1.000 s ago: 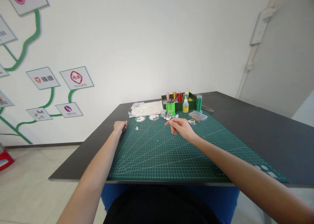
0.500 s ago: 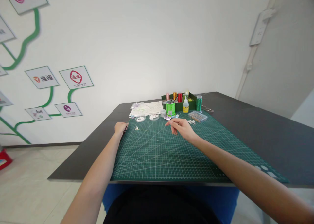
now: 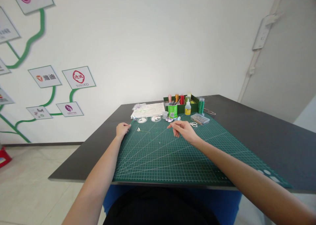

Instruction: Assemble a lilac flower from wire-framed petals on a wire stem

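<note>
My left hand (image 3: 122, 130) rests at the left edge of the green cutting mat (image 3: 158, 159), its fingers curled together. Whatever it may hold is hidden. Just right of it on the mat lies a small white flower on a thin stem (image 3: 138, 130). Above the mat's middle, my right hand (image 3: 184, 130) has thumb and index finger brought together in a pinch, the other fingers folded under. Anything between those fingertips is too small to make out. White-handled scissors (image 3: 194, 124) lie right behind this hand, partly covered by it.
Toward the back stand two shallow dishes with white pieces (image 3: 142, 120), a green can with tools (image 3: 172, 111), a yellow-labelled glue bottle (image 3: 188, 108), a green thread spool (image 3: 201, 106) and a clear plastic case (image 3: 200, 118). Behind them sits a dark green box (image 3: 195, 107) of colored spools.
The camera view has shifted slightly, so the whole scene sits a little further right. Both hands keep nearly the same pose and place over the mat.
</note>
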Motion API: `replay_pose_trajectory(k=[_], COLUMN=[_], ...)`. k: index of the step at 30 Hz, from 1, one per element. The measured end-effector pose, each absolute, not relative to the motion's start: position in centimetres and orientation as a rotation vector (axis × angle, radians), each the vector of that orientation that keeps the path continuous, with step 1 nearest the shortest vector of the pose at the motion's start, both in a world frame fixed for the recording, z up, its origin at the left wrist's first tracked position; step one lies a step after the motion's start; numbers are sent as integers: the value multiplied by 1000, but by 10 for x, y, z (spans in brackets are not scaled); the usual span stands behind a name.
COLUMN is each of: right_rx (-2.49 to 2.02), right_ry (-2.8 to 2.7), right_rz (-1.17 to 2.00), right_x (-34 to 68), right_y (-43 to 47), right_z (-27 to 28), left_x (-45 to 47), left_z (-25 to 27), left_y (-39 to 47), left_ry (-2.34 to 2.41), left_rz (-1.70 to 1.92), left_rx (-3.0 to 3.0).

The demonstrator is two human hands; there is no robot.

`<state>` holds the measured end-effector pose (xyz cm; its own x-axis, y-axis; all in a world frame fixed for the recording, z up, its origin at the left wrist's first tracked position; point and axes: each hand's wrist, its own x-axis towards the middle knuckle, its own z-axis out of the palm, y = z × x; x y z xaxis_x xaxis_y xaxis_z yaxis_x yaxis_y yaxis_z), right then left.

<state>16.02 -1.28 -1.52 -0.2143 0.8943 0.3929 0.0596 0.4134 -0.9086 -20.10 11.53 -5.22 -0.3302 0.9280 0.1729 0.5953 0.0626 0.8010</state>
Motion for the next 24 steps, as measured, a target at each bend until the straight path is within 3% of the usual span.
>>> replay_pose_trajectory(k=[8,17,21,24], right_rx=[-891,-965,-973,-970], right_ry=[-1694,-1897,-1950,-1961], right_rz=[972,1030,1005,990], right_x=[159,155,153,154], right_y=[-15,-18,-19,-18], right_z=[-12,-18,-20,-20], left_x=[-204,-204,-192,-178], left_z=[-49,-33,-26,-25], left_y=[114,104,96,92], left_ry=[2006,2104,1951,1798], left_rz=[1058,1246,1349,1231], left_rx=[1701,1980,2232,2391])
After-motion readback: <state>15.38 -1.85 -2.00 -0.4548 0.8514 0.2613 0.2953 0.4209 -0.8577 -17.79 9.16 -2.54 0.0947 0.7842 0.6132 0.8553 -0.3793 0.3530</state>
